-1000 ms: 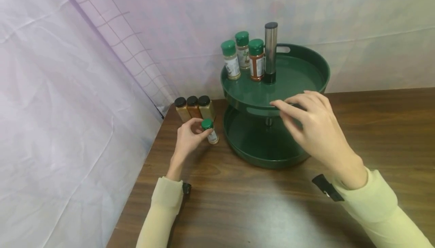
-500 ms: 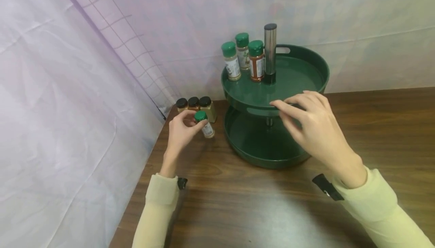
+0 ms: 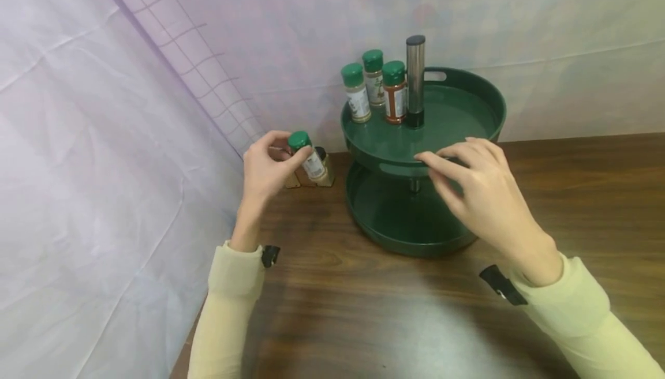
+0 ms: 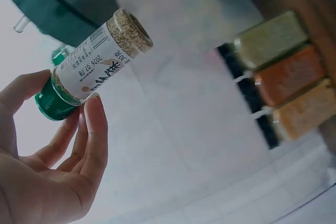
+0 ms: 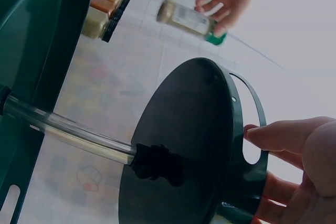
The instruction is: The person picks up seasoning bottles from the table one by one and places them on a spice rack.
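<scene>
My left hand (image 3: 264, 165) pinches a spice jar (image 3: 314, 165) by its green cap, thumb on one side and fingers on the other. The jar is tilted in the air; in the left wrist view pale, seed-like grains show through the clear base of the jar (image 4: 131, 35). With my right hand (image 3: 480, 197) I grip the rim of a green two-tier round tray (image 3: 457, 116). Up close in the right wrist view, the thumb of the right hand (image 5: 299, 150) lies at the rim's handle slot, with fingers on the rim's other side.
On the upper tier three green-capped jars, one of them red (image 3: 395, 102), stand left of a metal post (image 3: 415, 82). Three black-capped jars, including an orange one (image 4: 291, 74), sit behind the held jar on the wooden table (image 3: 332, 286). White cloth (image 3: 130, 194) hangs left and behind.
My left hand has lifted the green-capped jar off the table and moved it up and slightly left, tilting it, in front of the black-capped jars. The right hand stays on the tray rim.
</scene>
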Tool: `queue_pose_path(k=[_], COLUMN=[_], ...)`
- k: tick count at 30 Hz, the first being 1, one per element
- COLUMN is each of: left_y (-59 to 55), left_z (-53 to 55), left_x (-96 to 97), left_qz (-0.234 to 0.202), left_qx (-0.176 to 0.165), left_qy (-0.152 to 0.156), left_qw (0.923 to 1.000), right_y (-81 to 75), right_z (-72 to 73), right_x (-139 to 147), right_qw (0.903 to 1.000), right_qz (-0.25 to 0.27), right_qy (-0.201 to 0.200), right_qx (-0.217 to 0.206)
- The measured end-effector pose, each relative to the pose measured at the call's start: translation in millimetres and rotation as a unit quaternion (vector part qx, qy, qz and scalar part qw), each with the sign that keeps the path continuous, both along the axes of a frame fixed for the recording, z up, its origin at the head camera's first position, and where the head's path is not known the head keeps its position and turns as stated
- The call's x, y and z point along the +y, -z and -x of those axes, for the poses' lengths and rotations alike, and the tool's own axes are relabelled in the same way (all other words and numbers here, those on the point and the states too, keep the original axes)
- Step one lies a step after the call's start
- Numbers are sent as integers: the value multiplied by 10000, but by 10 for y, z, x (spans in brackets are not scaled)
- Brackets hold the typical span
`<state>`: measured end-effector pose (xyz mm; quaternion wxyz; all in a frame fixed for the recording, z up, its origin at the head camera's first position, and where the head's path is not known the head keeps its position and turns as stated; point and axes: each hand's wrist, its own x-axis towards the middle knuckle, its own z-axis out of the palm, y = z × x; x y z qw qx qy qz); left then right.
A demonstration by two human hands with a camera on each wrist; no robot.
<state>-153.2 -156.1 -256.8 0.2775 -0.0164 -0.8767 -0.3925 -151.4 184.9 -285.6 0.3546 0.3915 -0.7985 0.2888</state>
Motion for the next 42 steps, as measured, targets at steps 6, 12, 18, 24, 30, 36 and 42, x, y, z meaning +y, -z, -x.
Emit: queue_pose_path(k=[6,12,18,24,30,36,42], left_y=[-255,-505,-670,-735,-744,-640,-555], left_z=[19,70,156,218,309,390,450], left_x=[102,255,418,532,623,671,702], left_qz=[-24,-51,69,30,28,214,338], left_qx=[186,383,651,744,756,753,613], left_qy=[22,29,36,144,337,506,542], left_qw=[9998,9992,9979,9971,9966,9956,9961], right_y=[4,3,12,36,42,56,58], right_z=[3,5,2,-6,1,-6,-18], right_x=[-2,3,-14,-62,-98,-143,-158], right_qw=[10000,10000,9999,9999,9998,9997,9998], right_qz=[53,34,67,67,100,118,100], right_qy=[-27,-12,8,-25,-10,-35,-6], right_qx=[44,87,105,101,160,219,172])
